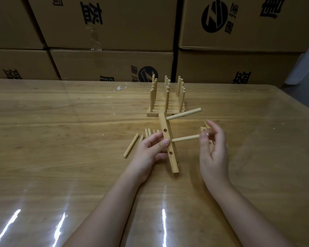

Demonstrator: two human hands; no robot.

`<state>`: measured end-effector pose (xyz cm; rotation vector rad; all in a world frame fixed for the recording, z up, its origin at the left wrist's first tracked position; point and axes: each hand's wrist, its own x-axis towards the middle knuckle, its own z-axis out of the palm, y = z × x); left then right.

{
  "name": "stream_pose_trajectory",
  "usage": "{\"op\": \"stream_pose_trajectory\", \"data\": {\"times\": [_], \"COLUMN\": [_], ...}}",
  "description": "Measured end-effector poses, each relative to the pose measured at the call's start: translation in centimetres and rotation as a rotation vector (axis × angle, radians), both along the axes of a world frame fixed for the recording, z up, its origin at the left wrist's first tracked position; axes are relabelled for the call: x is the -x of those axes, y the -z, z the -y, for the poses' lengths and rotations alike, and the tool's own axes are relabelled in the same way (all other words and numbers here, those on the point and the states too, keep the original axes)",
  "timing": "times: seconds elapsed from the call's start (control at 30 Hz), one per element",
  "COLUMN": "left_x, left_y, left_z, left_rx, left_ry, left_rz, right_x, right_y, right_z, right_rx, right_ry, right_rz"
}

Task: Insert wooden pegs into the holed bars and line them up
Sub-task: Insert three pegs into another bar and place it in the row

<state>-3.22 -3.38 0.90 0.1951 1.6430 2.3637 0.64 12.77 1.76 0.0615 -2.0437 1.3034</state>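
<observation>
Already lined up at the back of the table point(61, 122): finished bars point(166, 108), pegs upright. Now gripping one more bar point(164, 124) in the left hand point(150, 150) above the table, and pinching the end of its lower peg point(185, 138) with the right hand point(212, 154). Left to fill: other holes, with loose pegs point(130, 146) nearby.

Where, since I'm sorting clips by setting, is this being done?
Probably a warehouse or packing workshop: stacked printed cardboard boxes rise behind a plastic-covered wooden worktable, and finished pegged bars stand lined up in a batch.
</observation>
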Motion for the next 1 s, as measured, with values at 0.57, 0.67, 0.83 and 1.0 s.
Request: {"op": "stream_pose_trajectory", "data": {"times": [0.57, 0.67, 0.83, 1.0], "left_x": [0.31, 0.3, 0.31, 0.21], "left_y": [0.4, 0.42, 0.36, 0.22], "left_z": [0.28, 0.19, 0.24, 0.17], "left_rx": [-0.066, -0.051, -0.057, -0.062], "left_ry": [0.009, 0.019, 0.024, 0.026], "left_rz": [-0.006, -0.021, -0.025, -0.033], "right_x": [0.75, 0.51, 0.51, 0.64], "right_y": [-0.01, -0.14, -0.2, 0.08], "right_z": [-0.59, -0.57, -0.56, -0.78], "right_rx": [0.025, -0.04, -0.167, -0.203], "right_ry": [0.001, -0.006, 0.043, 0.082], "right_rz": [-0.095, -0.091, -0.083, -0.066]}}
